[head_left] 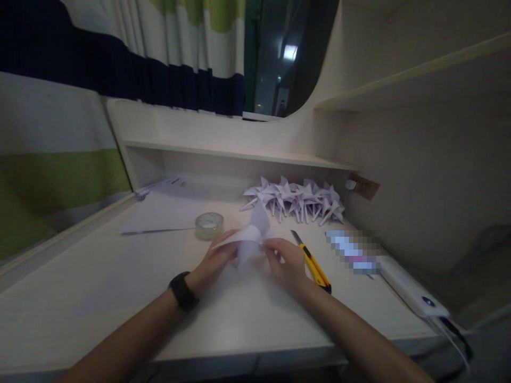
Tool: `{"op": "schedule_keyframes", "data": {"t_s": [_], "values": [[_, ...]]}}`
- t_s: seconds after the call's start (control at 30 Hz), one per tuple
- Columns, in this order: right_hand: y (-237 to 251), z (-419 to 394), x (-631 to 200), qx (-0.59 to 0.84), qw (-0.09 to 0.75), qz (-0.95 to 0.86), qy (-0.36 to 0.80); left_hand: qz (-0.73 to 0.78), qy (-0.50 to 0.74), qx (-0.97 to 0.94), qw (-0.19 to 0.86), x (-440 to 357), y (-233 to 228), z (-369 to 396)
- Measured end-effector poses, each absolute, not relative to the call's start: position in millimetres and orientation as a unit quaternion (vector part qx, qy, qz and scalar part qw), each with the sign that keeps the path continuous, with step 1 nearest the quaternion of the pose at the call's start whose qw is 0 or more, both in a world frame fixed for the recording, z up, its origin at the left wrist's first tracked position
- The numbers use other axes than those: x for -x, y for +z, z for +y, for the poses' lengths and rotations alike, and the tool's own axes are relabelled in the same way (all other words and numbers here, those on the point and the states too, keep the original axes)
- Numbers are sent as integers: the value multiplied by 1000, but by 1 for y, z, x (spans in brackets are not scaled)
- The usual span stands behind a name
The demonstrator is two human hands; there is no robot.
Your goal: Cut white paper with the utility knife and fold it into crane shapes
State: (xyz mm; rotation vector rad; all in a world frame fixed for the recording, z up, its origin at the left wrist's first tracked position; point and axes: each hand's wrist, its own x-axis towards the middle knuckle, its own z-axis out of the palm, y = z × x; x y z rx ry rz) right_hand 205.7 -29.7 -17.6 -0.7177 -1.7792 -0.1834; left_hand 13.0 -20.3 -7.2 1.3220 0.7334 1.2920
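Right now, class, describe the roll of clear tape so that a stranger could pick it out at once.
Start at the pale desk under the low shelf. Ahead of the left hand, beside a sheet of white paper, lies the roll of clear tape. It is the only round, see-through ring there.

Your view is dim and low in contrast, with a cool grey cast. The brightest spot is a lit pane in the dark window (290, 52). The desk (120, 276) shows a faint sheen near you. Soft shadow sits under the shelf (239, 154). Straight edges bow toward the frame borders. Fine detail is soft and grainy, and a pixelated patch (353, 250) hides one item.
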Motion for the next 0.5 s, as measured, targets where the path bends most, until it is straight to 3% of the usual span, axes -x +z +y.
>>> {"op": "schedule_keyframes", "data": {"t_s": [0.27,0.5], "values": [[-14,-31,-206,299,573,-761,-59,312,506,-527,608,-15,-13,-16],[-12,-31,-206,285,575,-765,-51,287,493,-593,568,-10,-12,-20]]}}
